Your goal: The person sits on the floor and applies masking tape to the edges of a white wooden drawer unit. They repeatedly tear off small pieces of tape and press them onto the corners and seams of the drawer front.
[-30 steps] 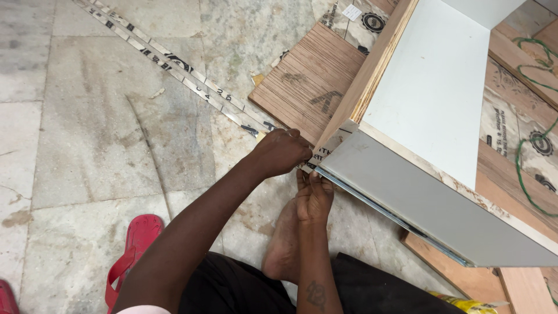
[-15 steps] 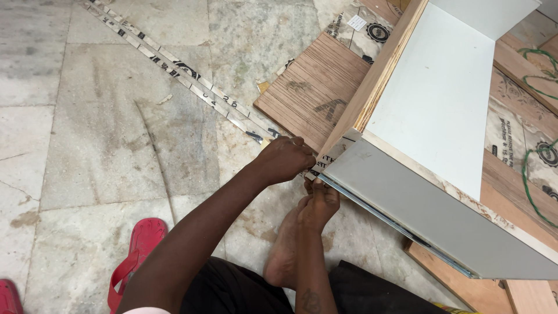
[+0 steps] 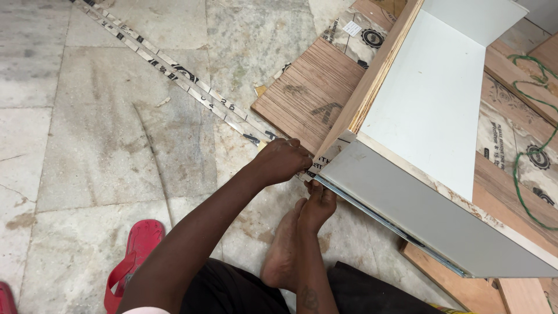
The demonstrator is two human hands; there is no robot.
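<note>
Left hand point(image 3: 285, 161) curled shut at the near corner of the white cabinet box point(image 3: 430, 110), pinching the printed edge strip point(image 3: 174, 68) where it meets that corner. Strip runs from the hand up-left across the marble floor point(image 3: 93, 145). Red sandal point(image 3: 135, 256) lies lower left on the floor. Bare foot point(image 3: 302, 232) just below the hand, toes touching the box's lower edge. Brown plywood sheet point(image 3: 308, 96) flat under the box. Green cord point(image 3: 532, 110) on boards far right. Right hand not visible.
</note>
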